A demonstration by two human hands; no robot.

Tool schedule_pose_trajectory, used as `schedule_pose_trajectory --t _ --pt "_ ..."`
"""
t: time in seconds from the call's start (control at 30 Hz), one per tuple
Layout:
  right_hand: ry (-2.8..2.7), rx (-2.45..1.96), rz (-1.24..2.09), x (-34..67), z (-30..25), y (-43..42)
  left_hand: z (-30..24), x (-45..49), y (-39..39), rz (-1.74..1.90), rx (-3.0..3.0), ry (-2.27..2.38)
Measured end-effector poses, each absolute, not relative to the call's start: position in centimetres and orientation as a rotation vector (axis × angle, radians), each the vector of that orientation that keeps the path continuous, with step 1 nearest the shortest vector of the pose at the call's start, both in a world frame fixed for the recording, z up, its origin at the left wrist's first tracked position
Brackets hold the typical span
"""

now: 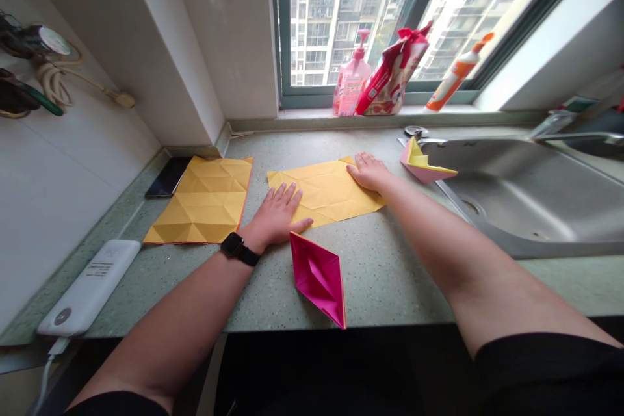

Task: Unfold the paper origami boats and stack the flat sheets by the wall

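Observation:
A creased yellow sheet of paper (326, 188) lies unfolded on the counter between my hands. My left hand (280, 213) rests flat on its left edge, fingers spread, a black watch on the wrist. Across from it, my right hand (369, 172) presses flat on the sheet's right end. Just below my left hand sits a magenta folded paper boat (319, 279), its hollow facing up. To the left lies a second creased yellow sheet (205, 198) with reddish edges. A pink and yellow paper boat (425, 166) stands by the sink, right of my right hand.
A dark phone (168, 177) lies partly under the left sheet. Nearer is a white power bank (90, 286) with a cable. The steel sink (517, 248) borders the right. On the windowsill stand a pink pump bottle (351, 84), a red bag (394, 71) and an orange-white bottle (453, 81).

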State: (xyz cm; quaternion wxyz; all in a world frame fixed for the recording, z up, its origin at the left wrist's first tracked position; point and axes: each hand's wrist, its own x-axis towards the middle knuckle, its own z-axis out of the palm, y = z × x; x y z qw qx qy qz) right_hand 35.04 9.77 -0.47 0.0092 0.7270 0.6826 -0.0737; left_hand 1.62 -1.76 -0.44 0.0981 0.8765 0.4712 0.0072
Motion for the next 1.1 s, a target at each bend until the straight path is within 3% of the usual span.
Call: schedule_pose_trajectory --t 0.13,0.2,0.3,0.4,0.7,1.1 --pt "2.036 2.354 -0.160 33.0 1.7 10.0 -0.2 1.7 -1.8 0.027 2.591 1.386" --pt "2.269 2.295 -0.050 30.2 1.9 9.3 -0.3 1.7 -1.8 0.047 2.598 1.386" --pt "2.735 1.893 -0.124 25.1 0.4 7.0 -0.5 1.8 -1.7 0.071 2.607 1.394" --pt "2.833 1.643 -0.194 21.8 -1.8 4.5 -0.6 1.8 -1.7 0.075 2.606 1.402" --pt "2.299 2.203 -0.156 30.2 -0.8 3.7 -0.8 1.6 -1.9 0.093 2.578 1.494" --pt "2.202 2.329 -0.207 32.9 -1.0 3.6 -0.3 1.6 2.5 -0.075 2.423 1.780"
